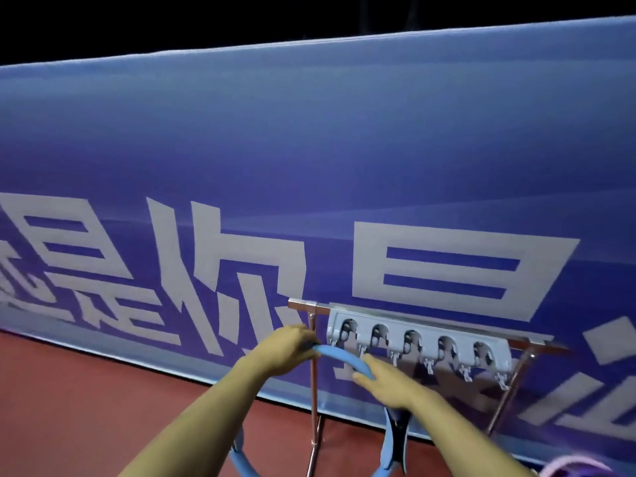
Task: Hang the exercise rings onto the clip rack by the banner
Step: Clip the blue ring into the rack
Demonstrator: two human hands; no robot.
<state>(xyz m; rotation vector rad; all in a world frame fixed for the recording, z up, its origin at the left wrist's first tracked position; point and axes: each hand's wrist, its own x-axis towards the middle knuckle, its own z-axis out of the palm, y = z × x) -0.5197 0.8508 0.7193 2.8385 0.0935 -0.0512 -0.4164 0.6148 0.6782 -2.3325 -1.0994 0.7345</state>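
Note:
I hold a light blue exercise ring [340, 356] in both hands, its top arc raised just below the left end of the grey clip rack [418, 340]. My left hand [290, 347] grips the ring's upper left; my right hand [383, 380] grips it on the upper right. The ring's lower part [241, 459] and its black-padded side handle [395, 438] show beneath my arms. The rack carries several grey clips in a row, all without rings, mounted on a metal bar [306, 304] in front of the blue banner [309, 166].
The rack's metal stand has a thin upright post [314, 390] at left and a slanted leg [506, 394] at right, standing on red flooring [86, 407]. A purple ring edge [571, 468] shows at the bottom right corner.

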